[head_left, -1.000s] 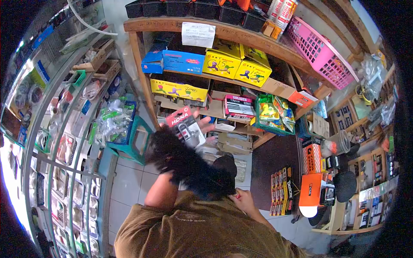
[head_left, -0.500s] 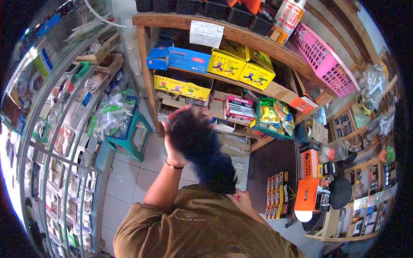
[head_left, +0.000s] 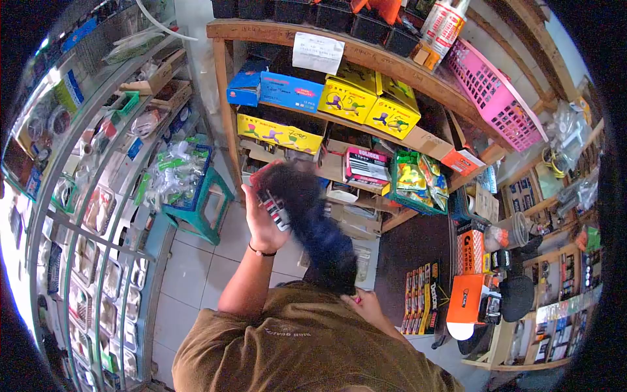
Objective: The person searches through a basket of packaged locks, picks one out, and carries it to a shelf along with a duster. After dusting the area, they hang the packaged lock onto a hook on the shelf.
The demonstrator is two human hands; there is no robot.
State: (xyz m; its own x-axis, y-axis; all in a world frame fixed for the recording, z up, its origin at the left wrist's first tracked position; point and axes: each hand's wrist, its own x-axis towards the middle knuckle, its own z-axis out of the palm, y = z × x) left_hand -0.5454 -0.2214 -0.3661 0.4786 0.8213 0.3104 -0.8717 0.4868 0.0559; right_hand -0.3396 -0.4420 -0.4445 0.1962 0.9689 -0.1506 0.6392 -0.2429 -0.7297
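Observation:
My left hand (head_left: 266,228), with a dark band at the wrist, is raised in front of the shelf and closed around a small pack (head_left: 275,210) in red, white and black. A fluffy dark duster (head_left: 326,238) slants across the middle, its blurred tip over the upper part of the pack. Low on the right, my right hand (head_left: 367,304) grips the duster's lower end, where a bit of pink shows between the fingers. The duster hides the far side of the pack.
A wooden shelf (head_left: 261,29) ahead bears yellow boxes (head_left: 346,97), a blue box (head_left: 287,91) and a pink basket (head_left: 490,95). Glass-fronted racks (head_left: 98,248) line the left, beside a green stool (head_left: 212,209). Orange boxes (head_left: 465,297) stand at right.
The duster's upper part has shifted and uncovered the striped side of the pack. My left hand still holds the pack, and my right hand keeps its grip.

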